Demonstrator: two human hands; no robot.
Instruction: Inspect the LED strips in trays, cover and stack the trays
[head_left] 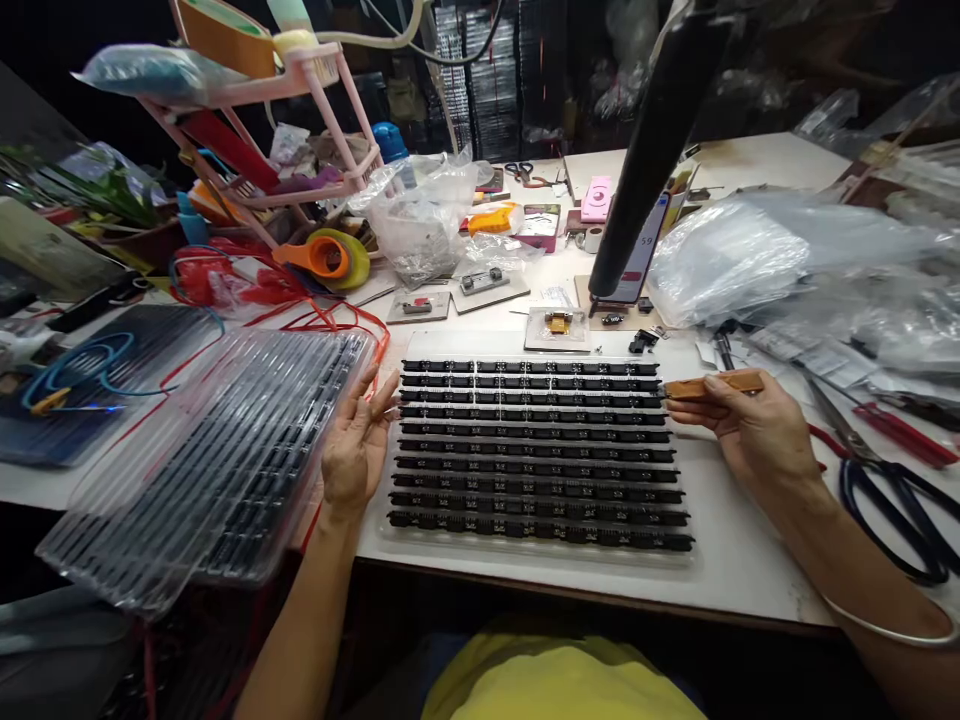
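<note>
A clear plastic tray [540, 558] lies in front of me, filled with several rows of small black connector-like parts [536, 470]. At its left edge is my left hand [358, 440], fingers stretched out and holding nothing I can see; whether they touch the tray is unclear. My right hand [765, 425] is closed around a flat orange-brown tool [712, 386], gripped between thumb and fingers. The tool's tip reaches the right ends of the upper rows. I cannot make out what kind of tool it is.
Stacked clear trays [247, 440] lie to the left. A black lamp-like arm [660, 150] rises behind, before a phone [646, 250]. Large scissors [892, 490] and plastic bags [735, 250] sit at right. A pink rack [330, 100] stands back left, near an orange tape roll [328, 258].
</note>
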